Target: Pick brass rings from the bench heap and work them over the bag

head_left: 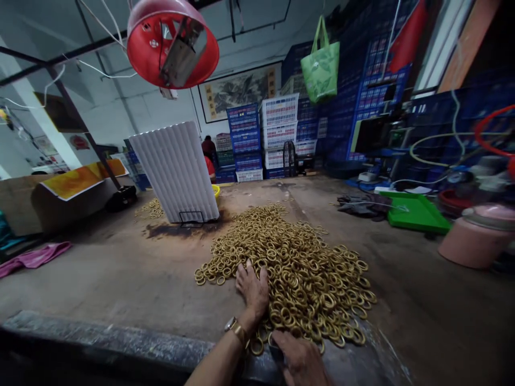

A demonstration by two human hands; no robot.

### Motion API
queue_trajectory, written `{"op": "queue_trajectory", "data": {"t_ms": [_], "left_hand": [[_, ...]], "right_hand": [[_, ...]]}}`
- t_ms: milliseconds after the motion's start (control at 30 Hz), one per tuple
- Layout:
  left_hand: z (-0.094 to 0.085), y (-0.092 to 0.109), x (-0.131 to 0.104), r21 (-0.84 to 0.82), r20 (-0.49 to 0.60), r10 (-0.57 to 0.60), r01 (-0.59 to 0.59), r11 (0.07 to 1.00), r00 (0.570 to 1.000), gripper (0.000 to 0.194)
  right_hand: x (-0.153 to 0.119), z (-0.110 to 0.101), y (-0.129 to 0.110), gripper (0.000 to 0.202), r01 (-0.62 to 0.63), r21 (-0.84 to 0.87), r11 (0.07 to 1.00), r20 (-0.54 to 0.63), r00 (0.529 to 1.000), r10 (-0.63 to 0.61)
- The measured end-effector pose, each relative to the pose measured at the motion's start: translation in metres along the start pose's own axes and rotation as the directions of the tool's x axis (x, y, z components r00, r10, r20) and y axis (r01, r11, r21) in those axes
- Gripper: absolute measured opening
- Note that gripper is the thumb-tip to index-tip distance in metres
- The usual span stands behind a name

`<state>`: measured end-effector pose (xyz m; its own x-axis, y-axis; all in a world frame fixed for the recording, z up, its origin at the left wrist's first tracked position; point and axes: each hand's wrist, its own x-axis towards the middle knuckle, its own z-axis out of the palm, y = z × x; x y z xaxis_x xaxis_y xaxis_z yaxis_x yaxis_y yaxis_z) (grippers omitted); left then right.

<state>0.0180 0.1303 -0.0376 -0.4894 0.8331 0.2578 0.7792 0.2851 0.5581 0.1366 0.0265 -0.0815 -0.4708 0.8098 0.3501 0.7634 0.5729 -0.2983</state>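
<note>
This is a workshop. Gold-coloured rings (295,268) lie heaped on a stained table (100,273); plastic crates (244,131) stand stacked on the far side.

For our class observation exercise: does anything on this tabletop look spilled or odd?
A dark stain marks the table around the foot of the ridged white panel; it stands out against the paler surface, perhaps a spill.
</note>
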Motion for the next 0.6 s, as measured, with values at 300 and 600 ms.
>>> {"op": "queue_trajectory", "data": {"t_ms": [300, 600], "left_hand": [[-0.046, -0.064, 0.024, -0.046, -0.209, 0.188, -0.202, 0.978, 0.96, 0.033], [-0.067, -0.107, 0.074, 0.13, -0.076, -0.006, 0.016, 0.991, 0.997, 0.041]], "right_hand": [[0.001, -0.008, -0.004, 0.051, -0.044, 0.051, 0.998, 0.069, 0.997, 0.041], [0.005, -0.039, -0.021, 0.042, -0.104, 0.109, 0.989, 0.149, 0.985, 0.088]]}}
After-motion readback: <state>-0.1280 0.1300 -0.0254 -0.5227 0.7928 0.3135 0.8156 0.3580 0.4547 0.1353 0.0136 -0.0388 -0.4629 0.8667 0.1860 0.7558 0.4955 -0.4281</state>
